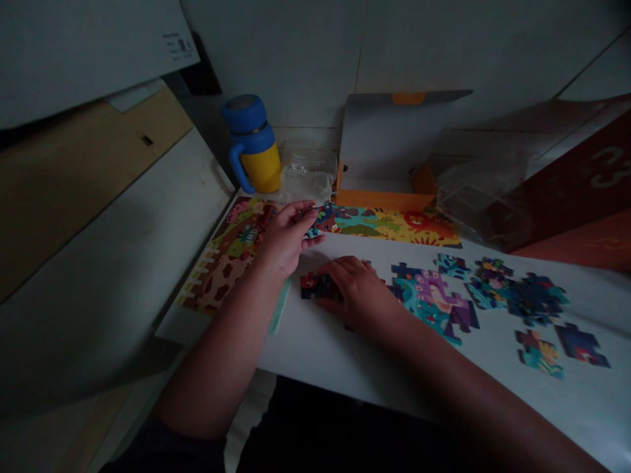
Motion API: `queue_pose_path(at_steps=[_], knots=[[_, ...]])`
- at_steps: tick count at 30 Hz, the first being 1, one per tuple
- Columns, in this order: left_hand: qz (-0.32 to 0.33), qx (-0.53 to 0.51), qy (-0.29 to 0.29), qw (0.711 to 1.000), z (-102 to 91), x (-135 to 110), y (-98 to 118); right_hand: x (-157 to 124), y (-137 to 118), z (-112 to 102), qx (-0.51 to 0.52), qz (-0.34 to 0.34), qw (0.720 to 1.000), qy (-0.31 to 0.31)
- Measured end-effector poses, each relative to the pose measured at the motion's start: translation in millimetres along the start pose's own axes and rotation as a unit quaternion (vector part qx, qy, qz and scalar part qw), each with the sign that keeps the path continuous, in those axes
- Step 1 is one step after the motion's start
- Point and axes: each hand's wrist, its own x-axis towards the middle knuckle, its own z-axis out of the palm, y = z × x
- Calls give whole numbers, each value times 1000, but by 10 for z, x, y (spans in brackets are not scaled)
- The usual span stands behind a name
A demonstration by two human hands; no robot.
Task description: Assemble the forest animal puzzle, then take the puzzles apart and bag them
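Observation:
My left hand (288,240) is raised over the table with its thumb and fingers closed around a small blue-teal jigsaw puzzle piece (314,231), partly covered by the fingers. Lower and to the right, my right hand (357,292) curls over a dark puzzle piece with red on it (310,286) at the table surface. Its fingertips hide part of that piece. Just beyond the right wrist lies a joined section of puzzle (436,299) with a purple creature on teal. Loose pieces (538,353) are scattered farther right, some heaped together.
A colourful picture strip (394,225) runs along the back and left of the white table (315,348). Behind it stand a blue-and-yellow mug (261,157), clear plastic wrapping (308,171) and an open orange box (384,197). A red box (586,177) stands right; white panels rise left.

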Motion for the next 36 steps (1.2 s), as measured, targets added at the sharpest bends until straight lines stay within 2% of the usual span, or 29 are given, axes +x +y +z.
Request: queue_pose_path(at_steps=[7,17,26,30,33,36], knots=[[5,2,0,1000,-1,4,-7,-12,34,37,16,-1,1000,27],[0,7,-7,1000,2,0,-17,-22,129,0,19,-16,1000,19],[1,16,-11,1000,-6,5,-29,-13,86,4,-14,-13,1000,18],[1,21,-10,1000,-5,3,-29,-11,97,-3,2,-20,1000,20],[-2,19,-7,1000,-6,5,-26,-24,111,-63,47,-16,997,55],[-2,19,-7,1000,-10,11,-23,-46,138,-150,85,41,986,140]])
